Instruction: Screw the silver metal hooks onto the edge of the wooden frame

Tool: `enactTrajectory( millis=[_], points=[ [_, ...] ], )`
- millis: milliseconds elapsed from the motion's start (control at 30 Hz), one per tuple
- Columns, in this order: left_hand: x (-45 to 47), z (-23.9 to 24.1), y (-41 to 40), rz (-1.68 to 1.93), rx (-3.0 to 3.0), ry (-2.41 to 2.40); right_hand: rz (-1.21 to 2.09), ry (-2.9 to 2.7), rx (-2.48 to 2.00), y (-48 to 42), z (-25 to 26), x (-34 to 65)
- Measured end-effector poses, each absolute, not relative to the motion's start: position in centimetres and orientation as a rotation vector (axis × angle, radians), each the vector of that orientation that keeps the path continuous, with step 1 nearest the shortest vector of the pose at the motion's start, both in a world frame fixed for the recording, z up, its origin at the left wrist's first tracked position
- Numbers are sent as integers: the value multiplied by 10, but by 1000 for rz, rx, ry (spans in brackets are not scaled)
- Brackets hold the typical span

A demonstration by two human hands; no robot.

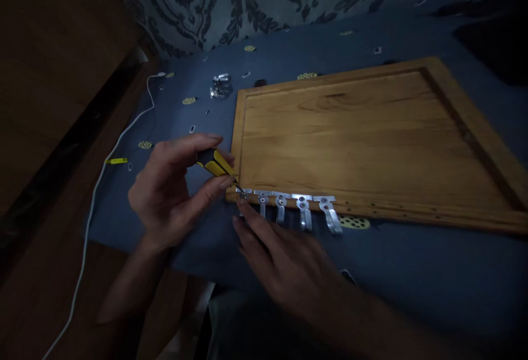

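Observation:
A yellow-and-black screwdriver [218, 163] is gripped in my left hand [171, 184], between thumb and fingers. It slants down to the right, its tip at the leftmost metal hook [243, 191] on the wooden board [330, 140]. My right hand [284, 261] comes in from below, its fingertips closed about that same hook and covering its lower part. Along the board's near edge, to the right, sit several more silvery metal hooks [304, 211] with screw heads showing. Their bent ends stick out past the edge.
Several loose metal hooks [220, 86] lie beyond the board's left corner, with a small screw [207, 112] nearby. A white cable [99, 184] with a yellow tag [117, 160] runs down the left. Small holes [373, 204] continue along the board's near edge. Blue patterned cloth [412, 272] lies underneath.

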State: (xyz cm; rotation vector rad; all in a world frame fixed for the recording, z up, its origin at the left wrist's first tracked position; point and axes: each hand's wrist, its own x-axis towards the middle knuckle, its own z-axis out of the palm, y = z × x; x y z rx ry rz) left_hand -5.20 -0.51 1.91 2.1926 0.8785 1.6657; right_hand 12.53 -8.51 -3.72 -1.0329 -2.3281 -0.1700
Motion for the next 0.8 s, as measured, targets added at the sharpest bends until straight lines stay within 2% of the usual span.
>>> enactTrajectory(
  millis=[233,467,633,800],
  points=[
    [-50,22,-9,1617,2298,929,-196,-2336,-1035,-88,-40,125],
    [-55,28,-7,1478,2343,766,-216,-2341,-1011,-86,-40,125],
    [-56,35,-5,1433,2410,870,-179,-2370,-1032,-87,-38,127],
    [-51,35,-3,1571,2456,875,-213,-2362,-1026,-87,-33,127]
  ],
)
